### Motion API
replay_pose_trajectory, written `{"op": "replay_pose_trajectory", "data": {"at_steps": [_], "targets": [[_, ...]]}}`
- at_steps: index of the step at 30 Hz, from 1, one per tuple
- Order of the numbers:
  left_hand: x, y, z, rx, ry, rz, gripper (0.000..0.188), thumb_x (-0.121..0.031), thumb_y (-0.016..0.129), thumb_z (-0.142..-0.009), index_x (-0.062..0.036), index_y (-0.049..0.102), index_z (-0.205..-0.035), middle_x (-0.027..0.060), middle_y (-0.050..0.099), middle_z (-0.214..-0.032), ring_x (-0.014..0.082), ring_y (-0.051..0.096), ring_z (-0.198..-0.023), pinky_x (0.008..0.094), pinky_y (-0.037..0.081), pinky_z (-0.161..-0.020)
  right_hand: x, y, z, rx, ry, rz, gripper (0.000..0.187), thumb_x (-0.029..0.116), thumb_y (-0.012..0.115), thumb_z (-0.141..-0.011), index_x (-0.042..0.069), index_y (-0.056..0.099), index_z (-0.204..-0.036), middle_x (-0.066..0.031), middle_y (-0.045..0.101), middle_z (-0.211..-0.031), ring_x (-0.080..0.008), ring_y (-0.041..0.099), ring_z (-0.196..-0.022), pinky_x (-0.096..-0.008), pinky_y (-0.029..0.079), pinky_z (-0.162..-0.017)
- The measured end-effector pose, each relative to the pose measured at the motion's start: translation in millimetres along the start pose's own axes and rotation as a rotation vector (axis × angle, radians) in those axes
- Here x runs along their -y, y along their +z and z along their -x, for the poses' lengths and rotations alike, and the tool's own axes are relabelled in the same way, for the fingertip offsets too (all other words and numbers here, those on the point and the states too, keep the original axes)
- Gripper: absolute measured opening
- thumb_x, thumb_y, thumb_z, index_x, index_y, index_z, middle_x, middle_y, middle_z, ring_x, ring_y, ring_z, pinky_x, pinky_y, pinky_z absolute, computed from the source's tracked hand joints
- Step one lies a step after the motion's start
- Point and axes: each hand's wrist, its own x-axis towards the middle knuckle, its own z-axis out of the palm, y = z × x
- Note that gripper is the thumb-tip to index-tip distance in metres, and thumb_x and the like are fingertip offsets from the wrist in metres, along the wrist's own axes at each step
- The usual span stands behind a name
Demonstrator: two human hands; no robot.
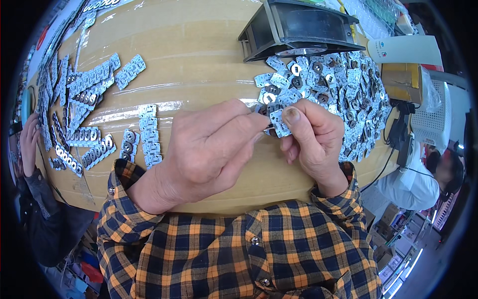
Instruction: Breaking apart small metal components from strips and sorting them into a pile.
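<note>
A small pale circuit board (281,123) is pinched between the thumb and fingers of my right hand (318,142), its dotted face turned up. My left hand (211,144) is closed, its fingertips pressed together at the board's left edge. Whatever lies between those left fingertips is hidden by the knuckles. Just beyond my hands begins a large heap of loose small circuit boards (351,94), several showing round dark or silvery parts. Left of my left hand lies a joined strip of boards (149,134), with a shorter strip (130,144) beside it.
A black box-shaped fan (313,27) stands behind the heap. More board strips (92,79) are piled at the left on the tape-covered brown table (199,65). Right of the heap are a white cup (406,50), a cardboard box (398,82) and black cables. Another person's hand (30,142) rests at the left edge.
</note>
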Motion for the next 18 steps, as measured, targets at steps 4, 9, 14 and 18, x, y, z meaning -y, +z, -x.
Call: {"op": "replay_pose_trajectory", "data": {"at_steps": [4, 9, 14, 18], "targets": [[6, 0, -1, -0.025, -0.043, 0.069, 0.025, 0.008, 0.067, -0.074, 0.0030, 0.065, -0.099, 0.0112, 0.064, -0.079, 0.0191, 0.060, -0.062, 0.0261, 0.045, -0.055, -6, -9, -6, -0.085, -0.396, 0.433, 0.027, 0.016, 0.055, -0.096, 0.001, 0.059, -0.073, -0.0004, 0.052, -0.055, -0.0061, 0.046, -0.044, -0.0205, 0.033, -0.042], [2, -1, -3, -0.014, -0.204, 0.212, 0.017, 0.002, 0.066, -0.080, 0.0029, 0.066, -0.097, 0.0086, 0.066, -0.081, 0.0138, 0.060, -0.069, 0.0253, 0.045, -0.061, -3, -13, -8, -0.130, -0.539, 0.562, 0.021, 0.006, 0.062, -0.089, 0.000, 0.057, -0.070, -0.0095, 0.050, -0.056, -0.0199, 0.049, -0.043, -0.0290, 0.036, -0.042], [-2, -4, 3, 0.026, -0.333, 0.386, 0.011, -0.002, 0.065, -0.082, 0.0022, 0.066, -0.092, 0.0057, 0.066, -0.082, 0.0090, 0.059, -0.070, 0.0232, 0.045, -0.061, -6, -14, -9, 0.170, -0.561, 0.340, 0.030, 0.016, 0.053, -0.095, -0.002, 0.058, -0.072, -0.0057, 0.055, -0.060, -0.0126, 0.050, -0.047, -0.0254, 0.037, -0.045], [1, -5, 3, 0.108, -0.356, 0.472, 0.008, -0.003, 0.066, -0.081, 0.0018, 0.066, -0.088, 0.0048, 0.065, -0.081, 0.0078, 0.059, -0.070, 0.0223, 0.044, -0.061, -5, -16, -9, 0.210, -0.514, 0.296, 0.028, 0.016, 0.054, -0.095, -0.002, 0.059, -0.073, -0.0052, 0.057, -0.061, -0.0137, 0.052, -0.048, -0.0259, 0.038, -0.045]]}}
